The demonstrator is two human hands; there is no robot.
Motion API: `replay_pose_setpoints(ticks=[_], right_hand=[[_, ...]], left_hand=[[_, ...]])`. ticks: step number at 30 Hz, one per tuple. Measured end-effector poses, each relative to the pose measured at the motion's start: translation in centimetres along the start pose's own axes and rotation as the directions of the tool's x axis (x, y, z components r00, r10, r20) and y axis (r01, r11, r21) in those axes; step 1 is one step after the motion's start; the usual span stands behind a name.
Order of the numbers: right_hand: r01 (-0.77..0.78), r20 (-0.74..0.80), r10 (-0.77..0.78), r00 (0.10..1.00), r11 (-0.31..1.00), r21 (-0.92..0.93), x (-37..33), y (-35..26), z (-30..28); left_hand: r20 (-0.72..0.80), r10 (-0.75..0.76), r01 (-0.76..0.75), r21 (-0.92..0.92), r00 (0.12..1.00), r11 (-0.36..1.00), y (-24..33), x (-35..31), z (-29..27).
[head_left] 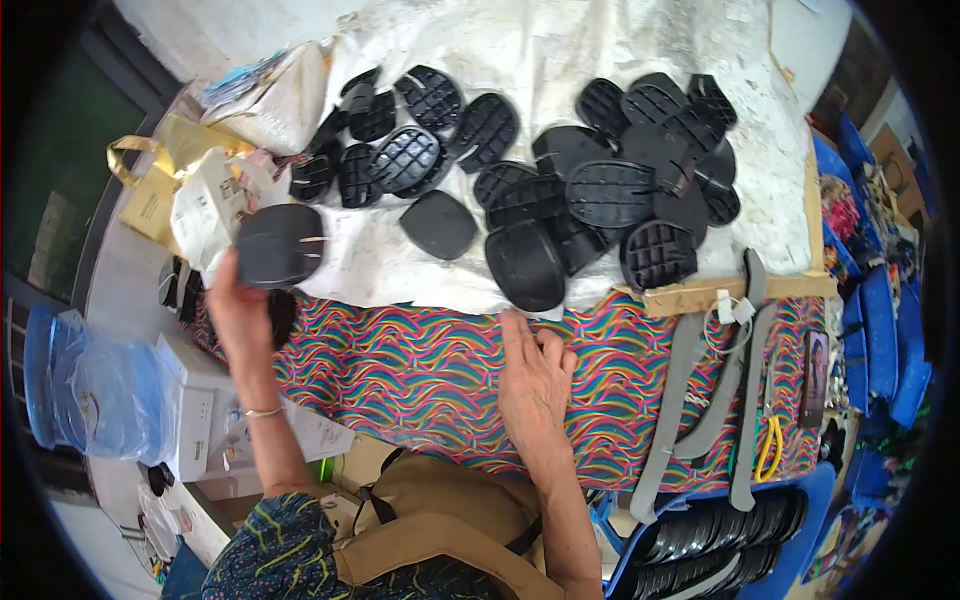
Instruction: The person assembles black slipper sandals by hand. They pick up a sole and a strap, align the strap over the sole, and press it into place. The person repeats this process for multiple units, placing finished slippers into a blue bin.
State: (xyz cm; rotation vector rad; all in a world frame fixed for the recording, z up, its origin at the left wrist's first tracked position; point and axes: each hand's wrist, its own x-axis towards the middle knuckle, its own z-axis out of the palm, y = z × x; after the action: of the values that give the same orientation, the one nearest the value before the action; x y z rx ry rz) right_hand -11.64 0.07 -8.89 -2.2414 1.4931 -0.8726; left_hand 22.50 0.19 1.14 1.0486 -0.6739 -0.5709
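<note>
My left hand (240, 312) grips a black rounded pad (280, 246) by its lower left edge, holding it up at the left side of the table; its smooth face shows, with two pale marks near the right edge. My right hand (536, 380) rests on the patterned cloth, index and middle fingers stretched forward. Its fingertips lie close to the lower edge of another smooth black pad (525, 268); whether they touch cannot be made out. Between the hands lies a single black pad (439, 225). Further back are piles of similar pads, several showing ribbed, gridded sides (612, 194).
White sheeting (400, 285) covers the far table, colourful cloth (420, 365) the near part. Grey curved strips (668, 410), yellow-handled scissors (769, 448) and a phone (815, 380) lie right. A blue crate (815, 500) holds black pieces. Bags (285, 100) and a water bottle (100, 390) stand left.
</note>
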Motion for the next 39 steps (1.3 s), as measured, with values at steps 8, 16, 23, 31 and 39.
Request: replay_pose_setpoints(ticks=[8,16,23,31,39], right_hand=[[-0.006,-0.269,0.095,0.958,0.949,0.315,-3.5,2.4,-2.2],[-0.454,-0.434,0.307,0.847,0.843,-0.289,-8.0,5.5,-10.3],[-0.577,-0.43,0.423,0.797,0.744,-0.337,-8.4,6.8,-10.0],[-0.598,-0.18,0.775,0.606,0.593,0.539,-9.5,6.0,-13.3],[-0.458,0.081,0.759,0.646,0.301,0.837,-14.9,2.9,-12.9]], left_hand=[[0.414,0.12,-0.319,0.455,0.902,0.831,-1.2,-12.0,5.3],[0.96,0.216,-0.744,-0.013,0.177,0.668,-6.7,-21.7,14.8],[0.992,-0.055,-0.658,0.117,0.114,0.744,-7.9,-24.1,14.6],[0.878,-0.275,-0.093,0.335,0.391,0.938,-6.4,-23.6,18.2],[0.8,-0.585,0.757,0.299,0.133,0.581,-8.1,-26.1,22.5]])
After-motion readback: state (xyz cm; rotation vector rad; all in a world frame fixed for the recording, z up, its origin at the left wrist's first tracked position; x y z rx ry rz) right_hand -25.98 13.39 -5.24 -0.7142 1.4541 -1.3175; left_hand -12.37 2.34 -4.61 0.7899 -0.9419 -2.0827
